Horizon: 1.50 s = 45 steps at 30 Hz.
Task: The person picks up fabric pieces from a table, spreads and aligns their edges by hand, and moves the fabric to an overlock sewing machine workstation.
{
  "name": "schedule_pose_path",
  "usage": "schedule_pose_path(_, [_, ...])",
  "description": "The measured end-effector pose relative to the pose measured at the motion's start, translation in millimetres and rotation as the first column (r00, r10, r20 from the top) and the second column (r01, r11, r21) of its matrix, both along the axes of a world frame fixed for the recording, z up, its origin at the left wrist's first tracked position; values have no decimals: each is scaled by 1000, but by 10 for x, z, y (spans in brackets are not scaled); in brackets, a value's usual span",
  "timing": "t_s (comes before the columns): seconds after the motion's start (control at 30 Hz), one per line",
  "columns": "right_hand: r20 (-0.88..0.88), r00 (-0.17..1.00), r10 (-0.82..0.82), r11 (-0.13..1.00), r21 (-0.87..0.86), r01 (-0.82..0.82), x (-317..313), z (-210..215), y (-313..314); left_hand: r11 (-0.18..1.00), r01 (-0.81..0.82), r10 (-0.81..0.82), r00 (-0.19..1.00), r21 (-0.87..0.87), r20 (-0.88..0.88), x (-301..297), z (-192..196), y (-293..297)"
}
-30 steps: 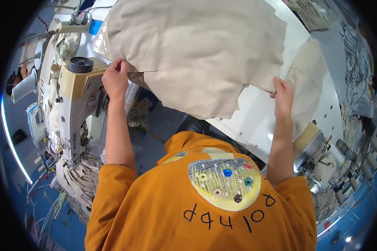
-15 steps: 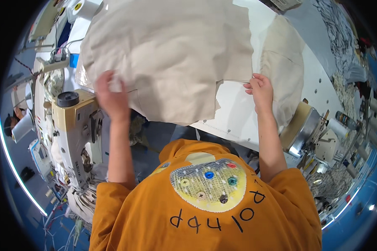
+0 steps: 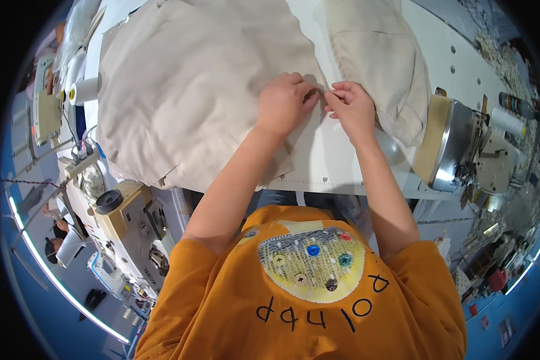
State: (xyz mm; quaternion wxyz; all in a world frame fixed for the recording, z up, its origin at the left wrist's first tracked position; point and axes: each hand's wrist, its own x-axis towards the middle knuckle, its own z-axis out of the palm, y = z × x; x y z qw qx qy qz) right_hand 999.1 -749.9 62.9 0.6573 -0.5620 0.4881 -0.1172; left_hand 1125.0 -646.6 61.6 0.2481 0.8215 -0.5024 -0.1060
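Note:
A large beige cloth piece [image 3: 192, 102] lies spread on the white table [image 3: 342, 168], hanging over its near edge at the left. My left hand [image 3: 285, 105] rests on the cloth's right edge with fingers curled, pinching the fabric. My right hand [image 3: 353, 107] is right beside it, fingertips pinching the same edge, the two hands almost touching. A second beige cloth pile [image 3: 378, 54] lies just to the right of my hands.
A sewing machine [image 3: 468, 150] stands at the table's right end. Another cream sewing machine [image 3: 129, 222] sits below left, beside my left elbow. White thread spools [image 3: 84, 90] stand at the far left. Other people sit at the left rim.
Both hands, earlier wide apart holding the cloth up by its edges, have come together at the middle. The cloth now lies flat on the table.

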Motion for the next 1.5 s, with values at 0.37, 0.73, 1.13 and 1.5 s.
schedule_pose_path(0.37, [14, 1000, 27, 1000, 5, -27, -14, -22, -34, 989, -114, 104, 989, -90, -108, -51, 13, -10])
schedule_pose_path(0.73, [32, 998, 52, 994, 90, -55, -42, -52, -86, 992, -5, -1, 999, -129, -44, -106, -75, 5])
schedule_pose_path(1.13, [14, 995, 96, 989, 109, -97, 2, 51, -146, 979, -38, 33, 999, -200, -31, -111, -88, -25])
schedule_pose_path(1.5, [-18, 999, 51, 987, -150, -53, -131, -155, -13, 993, 20, -39, 985, -115, -165, -67, 216, 48])
